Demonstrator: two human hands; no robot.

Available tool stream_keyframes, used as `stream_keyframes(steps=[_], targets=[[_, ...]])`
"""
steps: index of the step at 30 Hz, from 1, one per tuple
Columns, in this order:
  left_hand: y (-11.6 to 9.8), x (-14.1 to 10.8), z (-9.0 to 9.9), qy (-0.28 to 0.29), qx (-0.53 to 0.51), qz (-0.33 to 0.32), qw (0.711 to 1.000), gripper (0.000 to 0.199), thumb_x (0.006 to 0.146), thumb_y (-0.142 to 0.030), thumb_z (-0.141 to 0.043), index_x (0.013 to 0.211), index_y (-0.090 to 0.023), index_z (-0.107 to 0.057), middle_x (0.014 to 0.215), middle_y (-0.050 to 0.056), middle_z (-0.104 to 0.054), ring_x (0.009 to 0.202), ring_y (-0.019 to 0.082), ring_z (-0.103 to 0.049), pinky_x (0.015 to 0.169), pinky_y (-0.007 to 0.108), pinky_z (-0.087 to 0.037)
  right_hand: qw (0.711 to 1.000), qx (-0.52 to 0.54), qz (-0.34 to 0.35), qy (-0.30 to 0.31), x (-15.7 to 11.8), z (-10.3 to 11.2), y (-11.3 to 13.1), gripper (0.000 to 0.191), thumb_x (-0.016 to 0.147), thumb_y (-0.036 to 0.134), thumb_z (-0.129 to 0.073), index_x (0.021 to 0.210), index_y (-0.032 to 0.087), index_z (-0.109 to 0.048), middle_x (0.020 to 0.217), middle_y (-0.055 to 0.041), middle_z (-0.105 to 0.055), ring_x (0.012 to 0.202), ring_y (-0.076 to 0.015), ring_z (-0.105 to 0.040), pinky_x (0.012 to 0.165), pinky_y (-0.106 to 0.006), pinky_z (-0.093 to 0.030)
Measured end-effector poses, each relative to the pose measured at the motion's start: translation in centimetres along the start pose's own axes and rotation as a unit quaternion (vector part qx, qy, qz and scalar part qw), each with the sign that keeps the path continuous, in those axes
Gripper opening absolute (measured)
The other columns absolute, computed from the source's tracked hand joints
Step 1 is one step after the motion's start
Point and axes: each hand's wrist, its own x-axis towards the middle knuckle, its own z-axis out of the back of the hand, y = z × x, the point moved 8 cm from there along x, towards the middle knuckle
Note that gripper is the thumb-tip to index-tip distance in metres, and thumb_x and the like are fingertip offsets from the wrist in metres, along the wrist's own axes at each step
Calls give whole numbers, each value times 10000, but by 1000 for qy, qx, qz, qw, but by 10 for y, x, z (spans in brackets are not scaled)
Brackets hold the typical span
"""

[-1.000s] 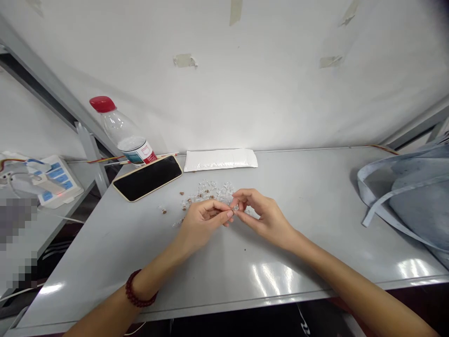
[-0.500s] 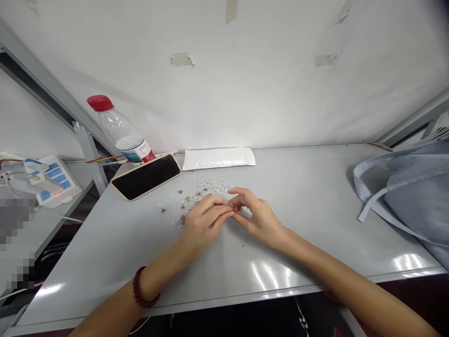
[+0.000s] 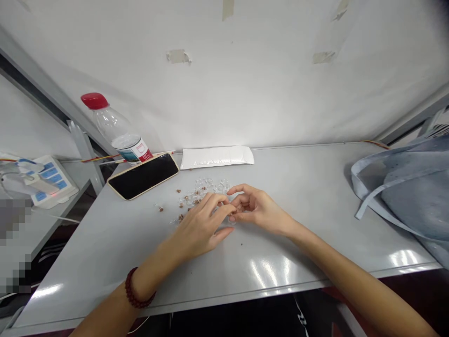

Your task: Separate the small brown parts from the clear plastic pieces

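Note:
My right hand pinches a tiny clear vial between thumb and fingertips; it is too small to make out fully. Opposite it, my left hand has its thumb spread away from the fingers. The left fingertips reach to the right fingers and partly cover them. Behind and beside the left hand lies a loose scatter of tiny clear vials and brown cork-like stoppers. Some of this pile is hidden by the hands. One brown stopper lies apart at the left.
A white flat packet lies along the wall. To the left are a phone, a red-capped bottle and a power strip. A grey-blue fabric bag sits on the right of the grey table.
My left thumb has opened away from its fingers, where both hands' fingertips were pressed together before. The clear vial now shows at the right fingertips. The view has shifted slightly.

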Motion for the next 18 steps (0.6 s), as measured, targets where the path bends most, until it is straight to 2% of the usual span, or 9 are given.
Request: stream_keyframes(steps=[5, 11, 18], targets=[[-5, 0, -1, -20, -3, -19, 1000, 173, 854, -202, -606, 977, -176, -487, 997, 81, -547, 888, 192, -528, 725, 331, -512, 996, 60, -26, 58, 0, -4, -3, 379, 740, 66, -670, 1075, 173, -529, 743, 35, -652, 696, -98, -635, 710, -272, -510], [-12, 2, 7, -53, -20, -29, 998, 118, 872, -149, -547, 978, -182, -504, 927, 64, -585, 851, 175, -571, 742, 326, -526, 991, 97, -61, 72, 0, -5, -5, 408, 713, 60, -703, 1075, 168, -547, 770, 21, -680, 691, -100, -659, 709, -264, -524], [-20, 2, 16, -95, 7, -60, 994, 158, 854, -123, -547, 993, -180, -495, 869, 50, -608, 800, 172, -591, 698, 311, -540, 987, 110, -87, 73, 1, -2, -10, 408, 689, 88, -737, 1057, 170, -582, 785, 9, -702, 720, -115, -676, 748, -284, -538]])
